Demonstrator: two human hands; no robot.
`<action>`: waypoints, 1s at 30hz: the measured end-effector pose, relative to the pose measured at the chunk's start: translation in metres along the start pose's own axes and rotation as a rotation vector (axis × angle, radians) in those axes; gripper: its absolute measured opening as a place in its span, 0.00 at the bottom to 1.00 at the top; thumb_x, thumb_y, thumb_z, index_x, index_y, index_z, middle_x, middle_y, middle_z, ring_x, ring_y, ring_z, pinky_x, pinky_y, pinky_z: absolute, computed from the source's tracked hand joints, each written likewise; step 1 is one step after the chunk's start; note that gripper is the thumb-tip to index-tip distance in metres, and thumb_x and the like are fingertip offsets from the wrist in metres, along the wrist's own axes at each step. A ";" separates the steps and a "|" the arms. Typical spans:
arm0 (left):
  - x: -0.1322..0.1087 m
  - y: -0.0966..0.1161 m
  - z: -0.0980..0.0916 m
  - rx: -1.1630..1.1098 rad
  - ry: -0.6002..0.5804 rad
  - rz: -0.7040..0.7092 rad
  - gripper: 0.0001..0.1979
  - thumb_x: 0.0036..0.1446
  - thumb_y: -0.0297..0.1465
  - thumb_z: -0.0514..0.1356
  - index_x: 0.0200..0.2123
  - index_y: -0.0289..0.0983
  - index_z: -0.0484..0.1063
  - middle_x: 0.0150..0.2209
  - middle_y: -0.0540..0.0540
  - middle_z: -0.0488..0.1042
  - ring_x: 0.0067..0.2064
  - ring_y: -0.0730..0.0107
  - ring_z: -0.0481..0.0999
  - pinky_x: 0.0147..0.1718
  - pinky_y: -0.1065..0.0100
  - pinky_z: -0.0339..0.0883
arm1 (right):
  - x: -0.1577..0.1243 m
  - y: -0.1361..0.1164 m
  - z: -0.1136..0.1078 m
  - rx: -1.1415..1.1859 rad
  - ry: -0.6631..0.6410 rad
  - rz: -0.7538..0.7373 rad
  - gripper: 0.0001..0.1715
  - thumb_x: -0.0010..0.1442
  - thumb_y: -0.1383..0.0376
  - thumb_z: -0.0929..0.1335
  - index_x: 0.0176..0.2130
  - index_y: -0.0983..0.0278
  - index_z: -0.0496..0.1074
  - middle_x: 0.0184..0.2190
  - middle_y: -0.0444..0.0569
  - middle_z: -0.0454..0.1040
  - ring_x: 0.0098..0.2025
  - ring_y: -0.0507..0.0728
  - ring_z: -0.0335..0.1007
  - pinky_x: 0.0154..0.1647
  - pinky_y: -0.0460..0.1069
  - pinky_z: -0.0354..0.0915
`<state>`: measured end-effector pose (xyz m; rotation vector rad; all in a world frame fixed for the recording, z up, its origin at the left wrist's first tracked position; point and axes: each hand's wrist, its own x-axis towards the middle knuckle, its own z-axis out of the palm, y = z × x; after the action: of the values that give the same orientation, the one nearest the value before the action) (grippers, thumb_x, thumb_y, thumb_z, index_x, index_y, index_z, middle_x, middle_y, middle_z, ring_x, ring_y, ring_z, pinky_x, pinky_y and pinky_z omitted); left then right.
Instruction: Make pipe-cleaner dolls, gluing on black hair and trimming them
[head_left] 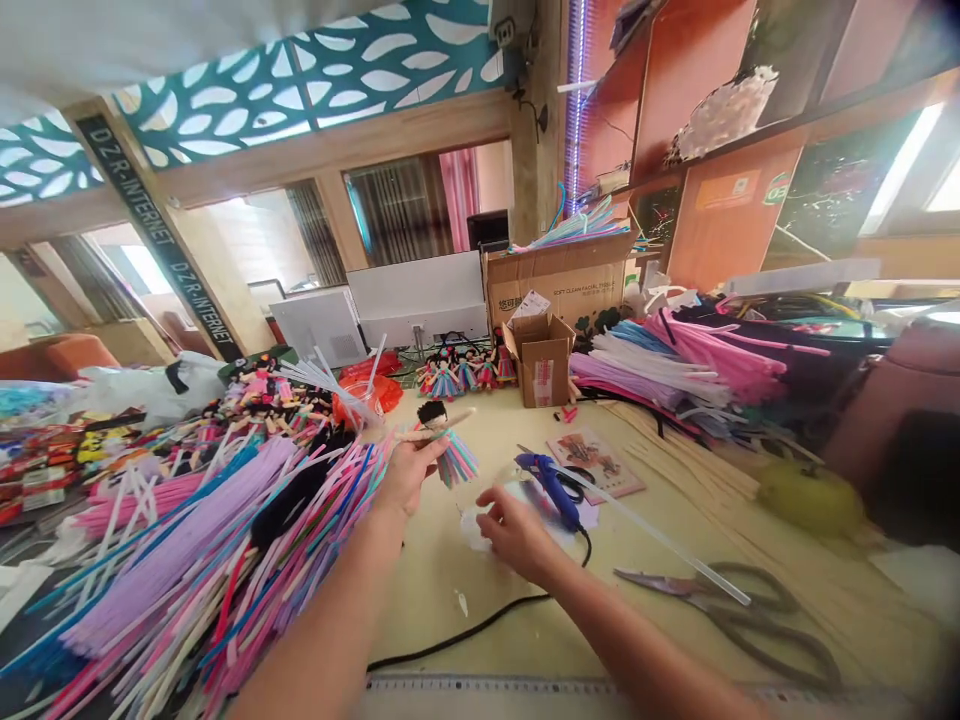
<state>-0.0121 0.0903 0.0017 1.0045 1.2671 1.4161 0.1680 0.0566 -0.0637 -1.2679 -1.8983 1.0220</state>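
Observation:
A small doll with black hair and a skirt of pink, blue and teal strands [457, 458] is pinched in the fingers of my left hand [412, 470], above the middle of the table. My right hand [514, 532] hovers to the right of the doll and lower, its fingers curled; whether something small is between them I cannot make out. Just beyond my right hand lies a blue glue gun [557, 497] with a long clear glue stick [660, 538] coming out of its back. Large scissors [712, 590] lie farther right.
Piles of coloured pipe cleaners [180, 540] cover the left side, and more bundles [675, 365] fill the back right. Finished dolls [450, 375] stand beside a small cardboard box [541, 365]. A black cable [480, 625] and a ruler [487, 686] run along the front.

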 end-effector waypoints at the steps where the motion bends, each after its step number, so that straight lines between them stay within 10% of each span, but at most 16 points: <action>1: 0.001 0.007 0.004 0.015 -0.011 0.009 0.17 0.41 0.38 0.71 0.35 0.38 0.77 0.35 0.48 0.77 0.37 0.69 0.70 0.34 0.70 0.57 | -0.004 0.001 0.001 -0.044 -0.024 -0.019 0.11 0.58 0.65 0.63 0.40 0.61 0.71 0.27 0.43 0.75 0.28 0.53 0.69 0.30 0.46 0.58; 18: 0.086 0.012 0.116 0.010 -0.199 -0.093 0.15 0.43 0.33 0.71 0.36 0.37 0.75 0.37 0.46 0.77 0.38 0.68 0.72 0.34 0.67 0.60 | -0.015 0.014 0.007 -0.459 -0.181 -0.241 0.12 0.62 0.64 0.62 0.36 0.60 0.74 0.36 0.47 0.79 0.35 0.56 0.74 0.31 0.47 0.56; 30: -0.003 0.010 0.019 -0.063 -0.250 -0.234 0.11 0.47 0.30 0.70 0.34 0.36 0.73 0.28 0.51 0.74 0.27 0.75 0.71 0.26 0.73 0.63 | -0.011 0.014 0.006 -0.495 -0.207 -0.257 0.13 0.63 0.63 0.62 0.39 0.61 0.75 0.39 0.49 0.79 0.40 0.57 0.75 0.34 0.47 0.60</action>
<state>0.0057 0.0917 0.0140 0.9261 1.1091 1.1073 0.1726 0.0479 -0.0796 -1.1602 -2.5046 0.5842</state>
